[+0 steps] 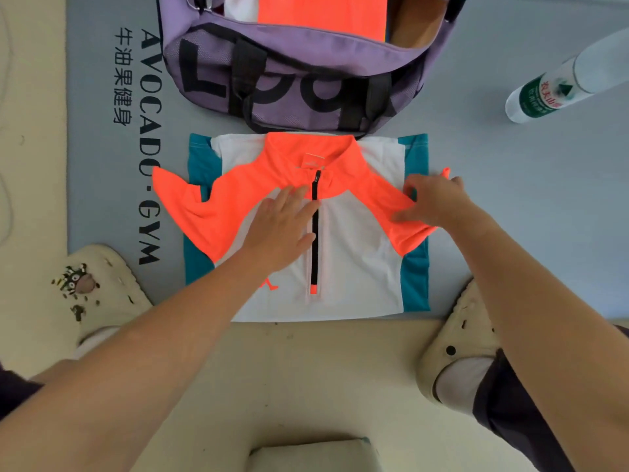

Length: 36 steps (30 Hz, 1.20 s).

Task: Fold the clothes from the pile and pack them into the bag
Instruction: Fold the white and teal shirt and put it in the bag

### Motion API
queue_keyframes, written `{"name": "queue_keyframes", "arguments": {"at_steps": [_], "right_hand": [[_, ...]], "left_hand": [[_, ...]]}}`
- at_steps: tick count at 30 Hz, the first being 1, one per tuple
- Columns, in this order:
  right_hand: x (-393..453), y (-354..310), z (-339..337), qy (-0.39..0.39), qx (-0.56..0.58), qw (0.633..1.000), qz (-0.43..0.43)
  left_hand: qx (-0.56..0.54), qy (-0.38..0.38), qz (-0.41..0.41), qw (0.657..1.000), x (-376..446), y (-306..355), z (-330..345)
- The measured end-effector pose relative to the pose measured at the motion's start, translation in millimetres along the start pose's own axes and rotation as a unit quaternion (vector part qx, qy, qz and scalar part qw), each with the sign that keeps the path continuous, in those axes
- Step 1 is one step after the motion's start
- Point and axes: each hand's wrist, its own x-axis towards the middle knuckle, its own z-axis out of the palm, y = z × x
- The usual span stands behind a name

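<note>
1. White zip-neck sports shirt with orange shoulders and teal side panels (357, 267) lies flat on the grey-blue gym mat (510, 199), at the centre of the view, front side up.
2. Left hand (282, 229) rests flat on the shirt's chest just beside the black zip, fingers straight and spread, gripping nothing.
3. Right hand (439, 199), at 3 o'clock from the zip, pinches the orange right sleeve (384, 199) with curled fingers.
4. Purple duffel bag with black lettering (289, 73) sits open at 12 o'clock, touching the shirt's collar, with orange and white fabric inside.
5. Clear plastic water bottle with a green label (544, 93) lies at 2 o'clock.
</note>
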Motion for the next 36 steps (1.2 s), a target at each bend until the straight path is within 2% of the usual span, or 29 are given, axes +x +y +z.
{"name": "queue_keyframes", "arguments": {"at_steps": [2,5,7,9,11,13,15,19,22,29,34,36], "right_hand": [[-6,11,-6,0.017,-0.062,0.998,0.029],[-21,27,-7,0.205,-0.018,0.972,0.113],[-40,30,2,0.285,0.054,0.943,0.166],[-61,26,24,0.246,0.185,0.929,0.205],[-83,18,57,0.151,0.309,0.911,0.226],[-105,10,88,0.081,0.362,0.897,0.238],[-122,6,113,0.05,0.387,0.882,0.264],[-136,6,138,0.049,0.446,0.839,0.307],[-140,10,143,0.071,0.439,0.841,0.309],[-143,8,152,0.055,0.465,0.822,0.324],[-145,8,155,0.043,0.441,0.836,0.323],[-147,8,155,0.059,0.464,0.828,0.308]], "left_hand": [[-0.022,-0.017,-0.044,0.999,-2,6,8],[-0.061,-0.04,-0.065,0.995,1,12,6],[-0.059,-0.069,-0.072,0.993,3,16,3],[-0.04,-0.083,-0.085,0.992,-1,22,2],[-0.023,-0.056,-0.096,0.994,-9,33,1],[-0.022,-0.01,-0.097,0.995,-21,49,2],[-0.03,-0.005,-0.106,0.994,-35,64,8],[-0.059,-0.056,-0.145,0.986,-56,73,27],[-0.076,-0.073,-0.142,0.984,-59,71,33],[-0.107,-0.12,-0.133,0.978,-63,64,31],[-0.11,-0.138,-0.131,0.976,-65,63,26],[-0.108,-0.14,-0.131,0.976,-66,62,26]]}}
